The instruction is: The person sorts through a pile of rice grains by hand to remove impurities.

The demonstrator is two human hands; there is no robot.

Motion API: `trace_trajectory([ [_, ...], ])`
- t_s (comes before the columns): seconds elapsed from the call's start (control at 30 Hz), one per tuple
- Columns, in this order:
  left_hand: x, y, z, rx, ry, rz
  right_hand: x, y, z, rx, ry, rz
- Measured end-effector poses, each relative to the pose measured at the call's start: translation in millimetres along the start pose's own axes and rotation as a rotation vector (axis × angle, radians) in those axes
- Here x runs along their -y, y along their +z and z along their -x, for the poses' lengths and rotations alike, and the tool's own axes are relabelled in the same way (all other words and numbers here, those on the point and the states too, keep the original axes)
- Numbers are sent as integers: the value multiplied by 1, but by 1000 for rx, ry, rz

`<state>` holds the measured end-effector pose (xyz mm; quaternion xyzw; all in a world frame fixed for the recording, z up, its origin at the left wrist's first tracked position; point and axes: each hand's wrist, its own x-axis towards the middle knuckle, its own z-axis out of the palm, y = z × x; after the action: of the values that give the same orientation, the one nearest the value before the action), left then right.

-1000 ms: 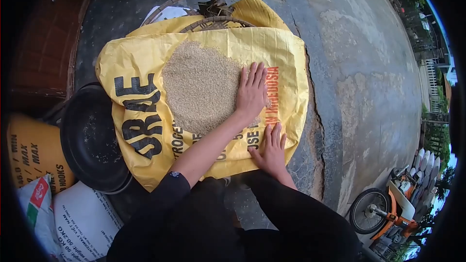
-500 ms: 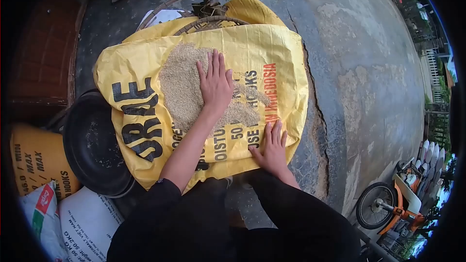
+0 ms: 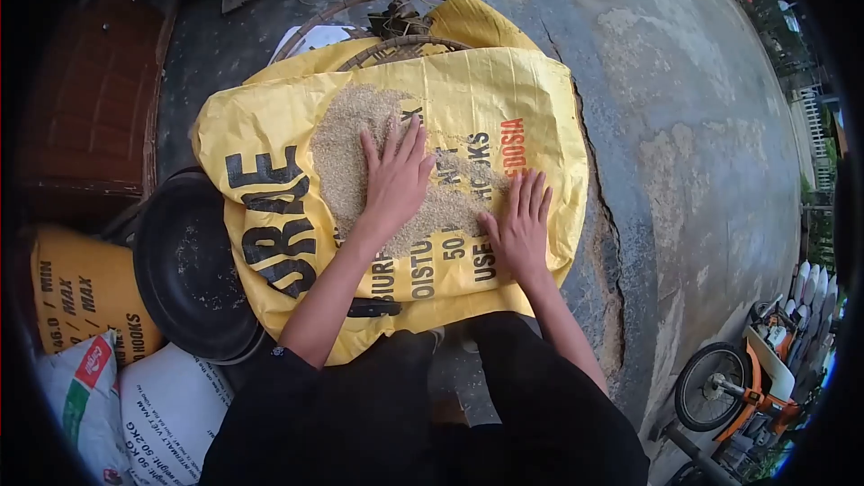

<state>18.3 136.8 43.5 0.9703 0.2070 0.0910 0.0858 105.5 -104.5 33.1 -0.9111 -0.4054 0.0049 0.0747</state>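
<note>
A yellow printed woven sack (image 3: 553,108) lies flat before me, with a pile of pale grain (image 3: 346,144) spread over its middle. My left hand (image 3: 394,182) rests palm down on the right part of the pile, fingers spread. At the grain's right edge, my right hand (image 3: 522,229) lies on the sack with fingers extended and thumb out to the left. Neither hand grips anything. Thinner grain reaches across the print between the two hands.
Behind the sack are woven basket rims (image 3: 396,47). A black basin (image 3: 189,261) stands to the left, beside a yellow sack (image 3: 85,292) and white sacks (image 3: 175,409). Cracked concrete (image 3: 648,216) extends right, where an orange motorbike (image 3: 751,378) is parked.
My right hand has moved up the sack, towards the grain. The left hand has slid slightly down over the pile. The view has shifted a little.
</note>
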Motion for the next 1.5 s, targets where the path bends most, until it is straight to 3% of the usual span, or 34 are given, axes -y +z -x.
trace_trajectory([
  [0.07, 1, -17, 15, 74, 79, 199, 5, 13, -22, -36, 31, -7],
  [0.27, 12, -48, 65, 46, -34, 349, 63, 42, -44, -169, 15, -182],
  [0.37, 16, -61, 84, -35, -102, 502, 89, 36, -45, -27, -305, -473],
  [0.47, 28, -90, 110, 23, -215, 579, 88, 9, -44, -47, -389, -327],
  [0.57, 33, -99, 134, 83, -205, 470, 53, 18, -60, -326, 54, -283],
  [0.63, 32, -100, 150, 115, -196, 416, 39, 39, -73, -339, 246, -228],
  [0.8, 16, -103, 178, 17, -193, 447, 104, 56, -80, -226, -8, -290],
  [0.87, 18, -119, 188, -35, -256, 446, 125, 53, -70, -79, -288, -454],
  [0.93, 30, -142, 204, -90, -279, 255, 131, 42, -53, -25, -370, -548],
  [1.07, 71, -182, 260, -249, -505, 105, 99, 26, -36, -147, -210, -339],
  [1.13, 103, -179, 296, -354, -678, 153, 71, 57, -37, -229, 47, -204],
  [1.2, 140, -162, 337, -422, -906, 123, 62, 82, -40, -222, 111, -82],
  [1.23, 154, -152, 348, -441, -913, 128, 74, 73, -42, -182, 57, -153],
  [1.3, 178, -133, 366, -716, -1281, -183, 103, 61, -38, -107, -136, -284],
  [1.4, 204, -123, 383, -745, -1469, 122, 126, 49, -27, -2, -527, -548],
  [1.43, 203, -124, 381, -759, -1479, 133, 127, 39, -23, -5, -544, -537],
  [1.5, 196, -128, 367, -596, -1200, -191, 122, 17, -14, 35, -551, -431],
])
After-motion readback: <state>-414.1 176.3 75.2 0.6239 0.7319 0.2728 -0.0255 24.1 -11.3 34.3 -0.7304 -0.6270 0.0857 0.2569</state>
